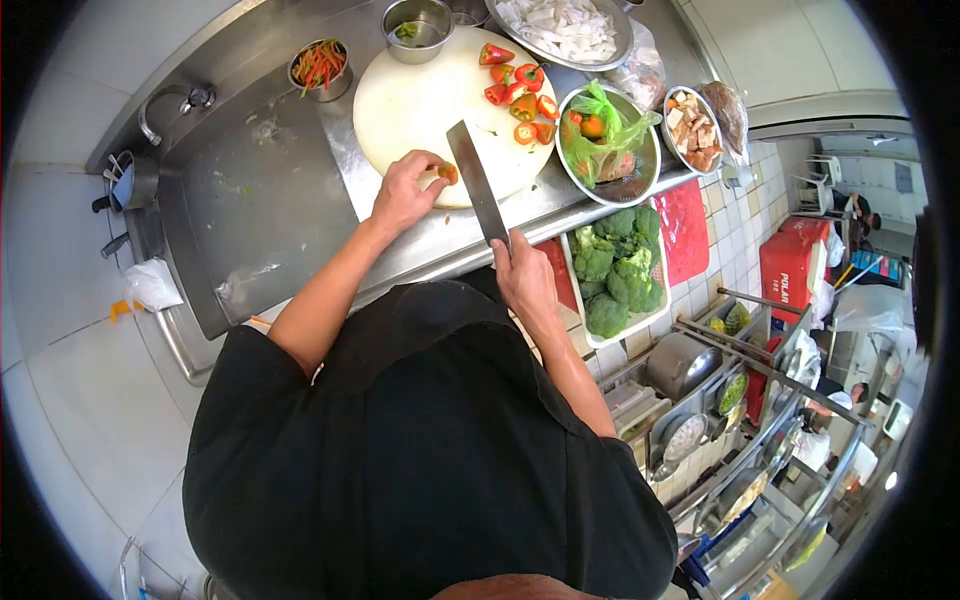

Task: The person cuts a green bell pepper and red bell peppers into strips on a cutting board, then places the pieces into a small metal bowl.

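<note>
My left hand (408,192) is at the near edge of a round white cutting board (400,110), its fingers closed on a small orange-red pepper piece (448,174). Wrapped round the handle of a kitchen knife (472,172) is my right hand (524,278). The broad blade points away from me over the board, just right of the pepper piece, and does not appear to touch it. Cut red peppers (528,76) lie in a group on the board's right side. A metal pot (418,32) with some green scraps stands at the board's far edge.
Left is a steel sink (250,200) with a tap (165,105); a cup of pepper strips (320,66) stands beside it. Right are a bowl with a green bag (600,135), a bowl of cubes (693,130) and a broccoli crate (622,270). White slices (565,25) fill a far bowl.
</note>
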`<state>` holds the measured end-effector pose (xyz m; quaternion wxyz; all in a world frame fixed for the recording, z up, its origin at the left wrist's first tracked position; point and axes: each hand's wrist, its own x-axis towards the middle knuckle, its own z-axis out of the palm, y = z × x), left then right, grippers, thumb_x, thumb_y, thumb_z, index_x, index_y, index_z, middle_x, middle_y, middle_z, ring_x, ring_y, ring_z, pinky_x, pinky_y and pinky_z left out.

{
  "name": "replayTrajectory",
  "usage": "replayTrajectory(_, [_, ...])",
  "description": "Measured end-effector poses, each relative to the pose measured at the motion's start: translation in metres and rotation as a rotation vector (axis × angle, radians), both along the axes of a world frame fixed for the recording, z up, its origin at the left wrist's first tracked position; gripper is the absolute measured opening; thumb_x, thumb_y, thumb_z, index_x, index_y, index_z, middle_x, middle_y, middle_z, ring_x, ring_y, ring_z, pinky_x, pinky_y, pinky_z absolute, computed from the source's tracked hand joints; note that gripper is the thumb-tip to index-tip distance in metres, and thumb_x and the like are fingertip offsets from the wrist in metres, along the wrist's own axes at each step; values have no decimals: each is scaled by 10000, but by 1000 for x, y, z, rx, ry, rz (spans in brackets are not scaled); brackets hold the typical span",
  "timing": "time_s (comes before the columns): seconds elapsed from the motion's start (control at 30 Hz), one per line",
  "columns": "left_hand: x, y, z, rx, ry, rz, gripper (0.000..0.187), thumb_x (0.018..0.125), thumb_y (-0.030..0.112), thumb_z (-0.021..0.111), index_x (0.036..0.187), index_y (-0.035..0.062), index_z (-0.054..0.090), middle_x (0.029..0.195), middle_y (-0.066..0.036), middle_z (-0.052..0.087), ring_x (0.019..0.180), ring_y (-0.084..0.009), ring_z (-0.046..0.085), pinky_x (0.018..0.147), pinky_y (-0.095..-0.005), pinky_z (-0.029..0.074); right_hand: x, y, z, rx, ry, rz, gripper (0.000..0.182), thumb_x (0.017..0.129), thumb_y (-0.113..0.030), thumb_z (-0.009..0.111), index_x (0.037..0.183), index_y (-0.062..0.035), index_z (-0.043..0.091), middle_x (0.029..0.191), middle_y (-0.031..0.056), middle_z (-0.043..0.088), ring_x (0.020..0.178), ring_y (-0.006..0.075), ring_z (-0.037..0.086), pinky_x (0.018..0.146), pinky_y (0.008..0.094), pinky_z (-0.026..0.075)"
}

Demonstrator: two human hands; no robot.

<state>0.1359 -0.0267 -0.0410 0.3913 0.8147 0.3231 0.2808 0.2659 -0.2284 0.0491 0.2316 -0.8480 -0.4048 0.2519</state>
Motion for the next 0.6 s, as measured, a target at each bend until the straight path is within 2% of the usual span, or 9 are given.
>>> replayTrajectory(0.13, [8, -2, 0, -96, -129, -30, 180, 873, 94, 750, 1015, 3, 688, 987, -151, 699, 892, -316, 700, 817, -392, 562, -1, 9, 4, 18, 0, 8, 301, 1028, -285, 614, 966, 9, 589, 740, 340, 617, 784, 555, 624, 660, 614, 456])
replayTrajectory(0.37, [11, -1, 2, -41, -89, -22, 108, 882, 66, 721, 959, -4, 692, 930, -142, 699, 875, -300, 704, 812, -378, 556, -1, 7, -3, -2, -37, 58, 288, 1031, -286, 605, 979, -3, 587, 740, 330, 628, 774, 547, 631, 665, 619, 467])
replayTrajectory(0.47, [10, 0, -1, -46, -106, -23, 109, 881, 42, 722, 964, -21, 690, 934, -149, 702, 871, -291, 707, 813, -362, 550, -2, 6, -8, -4, -72, 113, 245, 1035, -255, 574, 1006, -12, 591, 762, 307, 670, 745, 525, 660, 690, 621, 512])
replayTrajectory(0.6, [6, -3, -3, -83, -117, -2, 99, 873, 55, 708, 945, -11, 688, 930, -158, 700, 861, -302, 707, 793, -373, 556, -8, -6, -16, -112, -116, 163, 227, 1029, -234, 569, 1005, -10, 599, 787, 290, 692, 758, 505, 680, 710, 620, 532])
